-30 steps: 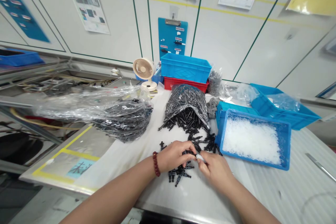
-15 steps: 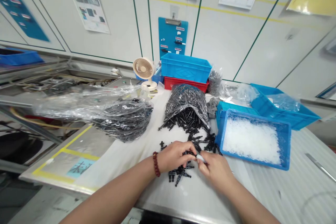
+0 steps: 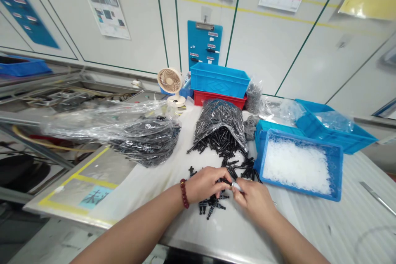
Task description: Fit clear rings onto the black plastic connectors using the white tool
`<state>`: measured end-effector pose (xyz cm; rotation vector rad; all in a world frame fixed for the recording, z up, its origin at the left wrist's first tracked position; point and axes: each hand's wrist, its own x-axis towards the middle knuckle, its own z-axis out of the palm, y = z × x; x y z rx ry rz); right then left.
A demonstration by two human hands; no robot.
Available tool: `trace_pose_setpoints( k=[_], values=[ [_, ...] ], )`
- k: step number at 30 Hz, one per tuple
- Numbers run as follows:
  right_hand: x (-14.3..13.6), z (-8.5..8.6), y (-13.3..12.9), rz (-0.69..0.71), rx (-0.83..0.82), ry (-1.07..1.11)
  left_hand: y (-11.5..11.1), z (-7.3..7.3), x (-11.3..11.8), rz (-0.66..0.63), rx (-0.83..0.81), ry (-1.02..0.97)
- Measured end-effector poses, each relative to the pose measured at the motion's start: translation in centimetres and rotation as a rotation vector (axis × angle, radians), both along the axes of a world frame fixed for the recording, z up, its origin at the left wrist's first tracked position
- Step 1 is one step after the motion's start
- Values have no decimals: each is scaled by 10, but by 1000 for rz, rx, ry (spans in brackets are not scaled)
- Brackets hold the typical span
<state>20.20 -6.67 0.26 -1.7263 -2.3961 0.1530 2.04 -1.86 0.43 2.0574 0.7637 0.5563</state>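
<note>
Thumb and fingers of my left hand [image 3: 206, 183], with a red bead bracelet at the wrist, are closed on a small black part [image 3: 223, 180]. My right hand [image 3: 255, 198] pinches a white tool [image 3: 237, 187], whose tip meets the end of the black part. Under my left hand lies a small pile of black parts with pale rings [image 3: 213, 206]. Just beyond both hands are loose black parts [image 3: 247, 167], spilling from an open plastic bag [image 3: 221, 115]. The blue bin [image 3: 337, 173] to the right holds many small white rings [image 3: 295, 167].
A large plastic bag of black parts [image 3: 148, 140] lies at the left. Behind stand a small fan [image 3: 170, 81] and a blue crate [image 3: 219, 78] on a red one [image 3: 204, 98]. Another blue bin [image 3: 359, 138] is at back right. A metal strip [image 3: 375, 196] lies far right.
</note>
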Motion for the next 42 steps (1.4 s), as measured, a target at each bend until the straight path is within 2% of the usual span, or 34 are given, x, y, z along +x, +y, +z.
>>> trace_pose_setpoints(
  k=[12,18,29,42],
  values=[
    [1,3,0,-3,-15,40,-1,2,-1,27,-68,-21],
    [2,5,1,-18,-25,34,1,0,-1,-24,-66,-67],
    [4,1,1,-2,25,43,0,3,-2,-20,-78,-55],
    [1,4,0,-16,-15,21,0,2,-1,-32,-91,-40]
  ],
)
